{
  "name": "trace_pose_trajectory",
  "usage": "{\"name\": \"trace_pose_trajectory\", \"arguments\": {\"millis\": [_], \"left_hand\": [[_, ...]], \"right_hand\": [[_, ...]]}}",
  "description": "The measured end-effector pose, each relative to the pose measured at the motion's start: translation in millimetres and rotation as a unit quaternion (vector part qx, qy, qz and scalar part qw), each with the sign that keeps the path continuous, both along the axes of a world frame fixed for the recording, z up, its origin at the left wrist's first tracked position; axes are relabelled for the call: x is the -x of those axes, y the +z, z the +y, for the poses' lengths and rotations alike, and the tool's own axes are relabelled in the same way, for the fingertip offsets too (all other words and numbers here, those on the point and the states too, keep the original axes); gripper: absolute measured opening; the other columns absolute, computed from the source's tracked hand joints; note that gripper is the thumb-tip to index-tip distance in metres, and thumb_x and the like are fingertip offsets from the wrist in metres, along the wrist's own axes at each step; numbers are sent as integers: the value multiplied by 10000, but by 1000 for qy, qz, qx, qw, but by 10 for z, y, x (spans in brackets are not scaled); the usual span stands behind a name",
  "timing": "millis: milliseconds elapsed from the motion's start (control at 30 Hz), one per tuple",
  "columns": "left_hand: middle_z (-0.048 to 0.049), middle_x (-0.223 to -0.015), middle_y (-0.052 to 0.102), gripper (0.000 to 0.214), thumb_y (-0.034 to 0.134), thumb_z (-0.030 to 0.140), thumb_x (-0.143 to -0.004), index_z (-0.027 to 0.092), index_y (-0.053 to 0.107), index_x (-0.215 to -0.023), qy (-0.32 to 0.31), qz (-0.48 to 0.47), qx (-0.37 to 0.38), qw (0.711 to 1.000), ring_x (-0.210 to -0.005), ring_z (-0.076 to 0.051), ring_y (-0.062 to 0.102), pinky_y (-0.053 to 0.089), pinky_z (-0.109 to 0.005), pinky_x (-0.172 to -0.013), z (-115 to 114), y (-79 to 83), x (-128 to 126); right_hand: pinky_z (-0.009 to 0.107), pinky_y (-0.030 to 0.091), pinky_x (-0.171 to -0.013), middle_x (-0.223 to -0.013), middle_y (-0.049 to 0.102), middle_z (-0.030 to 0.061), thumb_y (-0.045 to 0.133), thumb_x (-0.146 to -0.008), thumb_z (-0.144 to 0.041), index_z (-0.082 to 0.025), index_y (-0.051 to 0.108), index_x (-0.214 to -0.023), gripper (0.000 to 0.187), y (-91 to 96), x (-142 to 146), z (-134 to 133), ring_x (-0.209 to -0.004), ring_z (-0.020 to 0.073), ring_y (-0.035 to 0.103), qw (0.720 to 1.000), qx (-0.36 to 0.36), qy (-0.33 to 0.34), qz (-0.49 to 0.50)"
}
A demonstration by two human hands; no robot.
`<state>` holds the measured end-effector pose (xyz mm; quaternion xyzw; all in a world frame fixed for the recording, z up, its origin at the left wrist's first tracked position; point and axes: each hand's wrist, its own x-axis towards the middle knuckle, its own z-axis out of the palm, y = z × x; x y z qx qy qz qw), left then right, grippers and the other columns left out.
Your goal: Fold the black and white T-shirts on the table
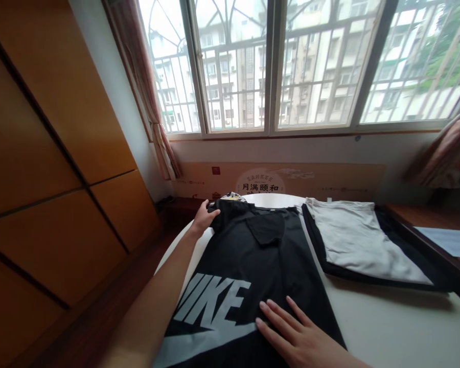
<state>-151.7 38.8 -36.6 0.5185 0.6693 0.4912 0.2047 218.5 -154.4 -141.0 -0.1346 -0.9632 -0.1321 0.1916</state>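
Observation:
A black T-shirt with large grey lettering lies spread over a white round-edged table. Its right side is folded inward, and one sleeve lies as a dark flap across the upper part. At the far left corner, my left hand pinches the shirt's other sleeve, thumb pointing right. My right hand rests flat on the lower part of the shirt, fingers spread, just right of the lettering.
Folded white clothing lies on black clothing at the table's right. A patterned cloth shows behind the shirt's far left corner. Wooden cabinet doors stand at left. Beyond the table are a printed panel and barred windows.

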Motion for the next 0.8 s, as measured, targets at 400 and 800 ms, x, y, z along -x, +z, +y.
{"name": "trace_pose_trajectory", "arguments": {"millis": [400,800], "left_hand": [[-23,-765,674,259,539,104,-771,123,761,-903,-260,82,20,962,-646,-138,594,553,-230,-597,385,702,-1769],[-89,-925,732,253,592,120,-821,96,715,-1042,-323,164,94,927,-709,-172,651,562,-269,-734,566,140,-2571]], "right_hand": [[466,327,-1268,-1638,456,119,538,-1090,-283,-230,390,-1639,570,92,-19,-22,-1524,270,430,989,150,-16,-1],[568,248,-1286,-1579,535,149,664,-974,-489,-204,538,-1497,609,695,-209,42,-1541,317,389,927,375,17,22]]}}
